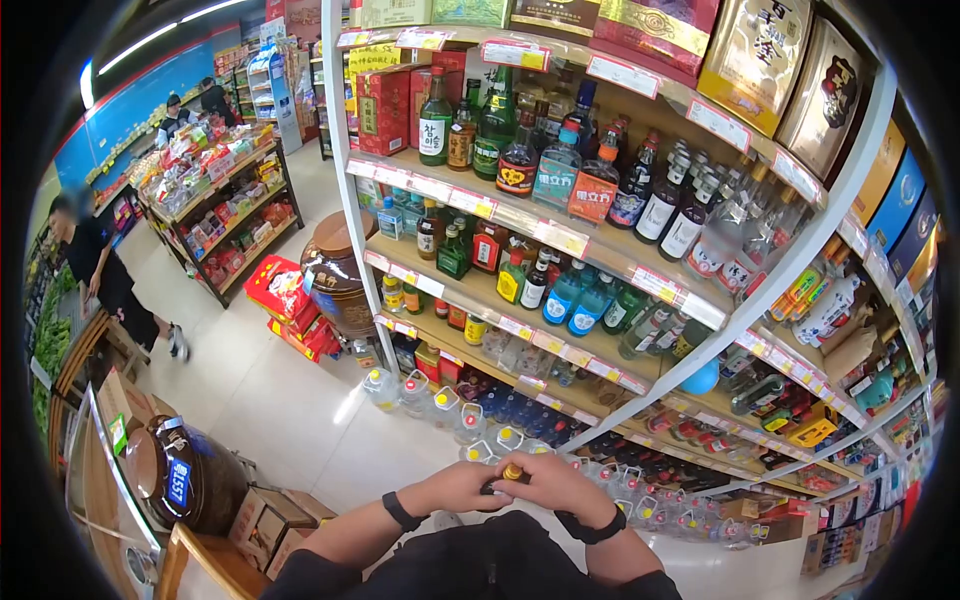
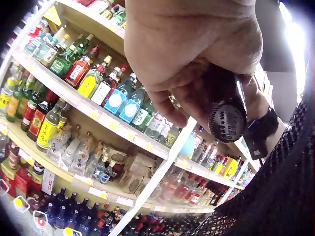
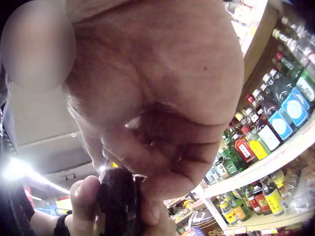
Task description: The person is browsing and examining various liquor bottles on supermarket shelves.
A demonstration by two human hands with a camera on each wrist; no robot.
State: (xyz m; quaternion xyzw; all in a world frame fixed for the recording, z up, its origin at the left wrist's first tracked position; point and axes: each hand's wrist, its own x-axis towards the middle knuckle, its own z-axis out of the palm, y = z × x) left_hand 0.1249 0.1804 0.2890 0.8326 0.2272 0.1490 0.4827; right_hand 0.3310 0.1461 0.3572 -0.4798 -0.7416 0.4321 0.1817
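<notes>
Both hands meet in front of the chest around a small dark bottle with a gold top (image 1: 512, 471). My left hand (image 1: 468, 487) holds its body, fingers wrapped about the dark glass. In the left wrist view the bottle's round ridged base (image 2: 229, 123) sticks out below the left hand (image 2: 192, 44). My right hand (image 1: 560, 487) has its fingers curled at the gold top. The right wrist view shows the right hand's palm (image 3: 162, 73) over the dark bottle (image 3: 118, 199). Most of the bottle and its label are hidden by the hands.
A tall shelf (image 1: 600, 250) of liquor bottles fills the front and right. Large clear jugs (image 1: 470, 420) line the floor at its foot. A brown jar (image 1: 190, 475) and cartons (image 1: 265, 520) stand at left; a person (image 1: 100, 270) stands farther off by the vegetables.
</notes>
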